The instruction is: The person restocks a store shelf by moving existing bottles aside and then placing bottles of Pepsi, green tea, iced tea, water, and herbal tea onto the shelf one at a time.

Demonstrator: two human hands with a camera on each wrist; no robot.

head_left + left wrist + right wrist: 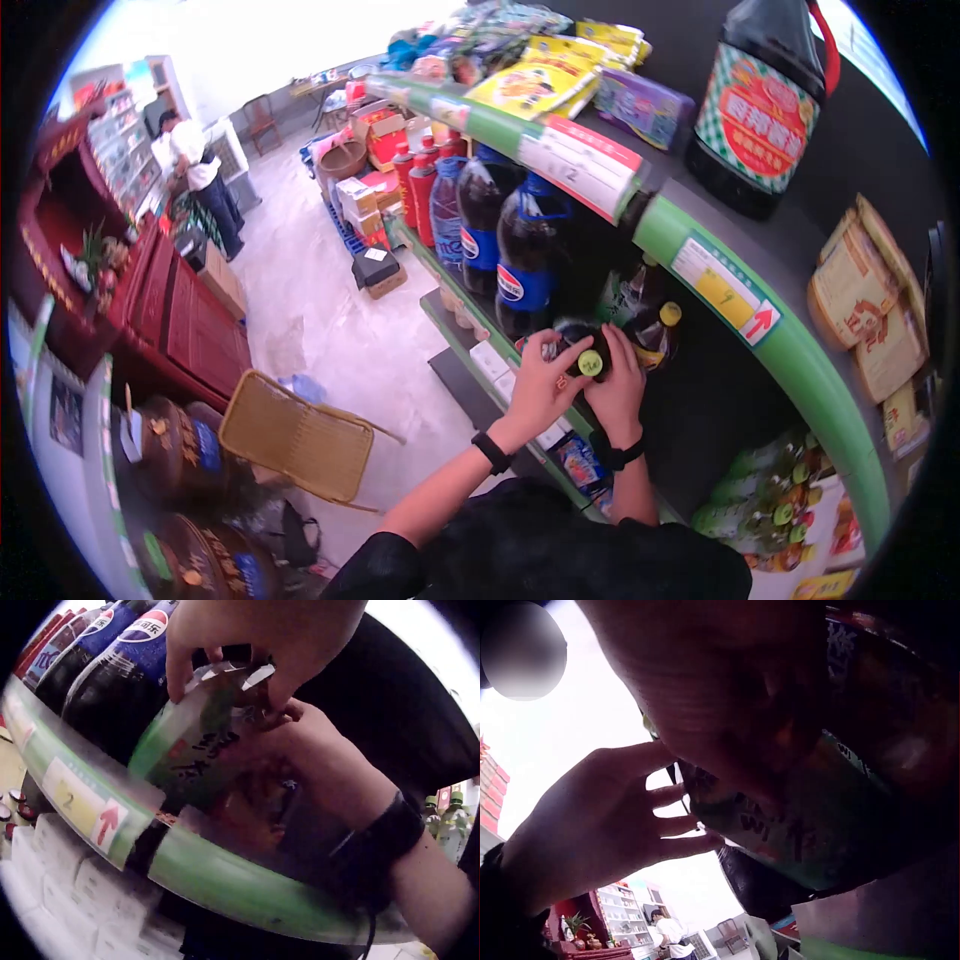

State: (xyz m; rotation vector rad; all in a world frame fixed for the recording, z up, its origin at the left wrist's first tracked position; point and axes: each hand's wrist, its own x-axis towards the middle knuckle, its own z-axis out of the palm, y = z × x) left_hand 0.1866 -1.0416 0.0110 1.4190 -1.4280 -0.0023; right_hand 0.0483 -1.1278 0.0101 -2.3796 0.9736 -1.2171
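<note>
A drink bottle with a green cap [590, 363] and a green label [202, 739] stands at the shelf's front edge. My left hand [548, 388] grips it from the left near the top, fingers curled about its upper part. From the other side my right hand [617, 388] holds the same bottle, as the left wrist view also shows. Large Pepsi bottles [523, 285] stand just left of the hands. Behind the right hand is a yellow-capped bottle [656, 338]. In the right wrist view the bottle's label [772, 825] is dark and partly covered by the right hand.
The green shelf rail [240, 874] runs right in front of the bottle. An upper shelf edge [690, 270] hangs over, bearing a big soy sauce bottle [757, 110]. White boxes [82, 885] sit below. A bamboo chair [290, 435] and a distant person [195, 165] are at left.
</note>
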